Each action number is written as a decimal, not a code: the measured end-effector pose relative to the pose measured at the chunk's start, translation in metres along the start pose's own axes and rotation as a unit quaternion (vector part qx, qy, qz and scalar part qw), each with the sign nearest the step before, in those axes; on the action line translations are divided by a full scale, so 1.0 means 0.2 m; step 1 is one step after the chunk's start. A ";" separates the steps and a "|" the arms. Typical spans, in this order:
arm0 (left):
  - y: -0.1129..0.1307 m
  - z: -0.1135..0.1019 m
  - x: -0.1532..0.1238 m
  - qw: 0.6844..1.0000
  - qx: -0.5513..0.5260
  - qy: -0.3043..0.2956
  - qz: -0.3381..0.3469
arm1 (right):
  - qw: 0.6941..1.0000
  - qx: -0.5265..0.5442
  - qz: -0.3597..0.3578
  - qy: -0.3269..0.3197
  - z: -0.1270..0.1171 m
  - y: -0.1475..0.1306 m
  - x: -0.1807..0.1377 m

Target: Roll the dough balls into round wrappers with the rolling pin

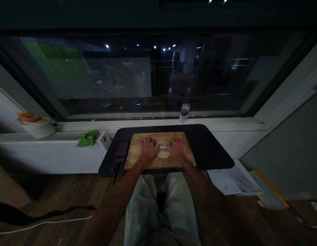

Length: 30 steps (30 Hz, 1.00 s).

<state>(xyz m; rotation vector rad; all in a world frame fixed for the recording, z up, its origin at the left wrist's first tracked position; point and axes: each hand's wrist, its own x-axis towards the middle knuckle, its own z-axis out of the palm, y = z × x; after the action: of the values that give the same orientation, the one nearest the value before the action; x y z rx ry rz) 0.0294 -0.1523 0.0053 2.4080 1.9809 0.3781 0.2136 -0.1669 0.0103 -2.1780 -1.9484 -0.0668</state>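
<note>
A wooden cutting board (pixel 137 159) lies on a small black table (pixel 212 150). On the board rests a pale round of flat dough (pixel 163 154). A thin rolling pin with a reddish middle (pixel 162 148) lies across the dough. My left hand (pixel 148 147) presses flat on the pin's left end, fingers stretched forward. My right hand (pixel 176 147) lies flat on its right end in the same way. Both palms cover the pin's ends.
A dark device (pixel 121 151) with a cable sits on the table's left edge. A water bottle (pixel 184 111) stands on the window sill behind. A green cloth (pixel 88 138) lies on the radiator, a bowl (pixel 37 126) at far left. Papers (pixel 232 179) lie on the floor at right.
</note>
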 end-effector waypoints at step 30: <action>0.01 0.04 -0.09 0.999 -0.009 0.043 0.008 | 0.999 -0.003 -0.032 0.020 0.02 0.02 -0.07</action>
<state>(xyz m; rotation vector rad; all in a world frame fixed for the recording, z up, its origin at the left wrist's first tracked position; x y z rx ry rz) 0.0293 -0.1696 -0.0060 2.4386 1.9841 0.5059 0.2150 -0.1806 0.0043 -2.1010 -1.9979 -0.1263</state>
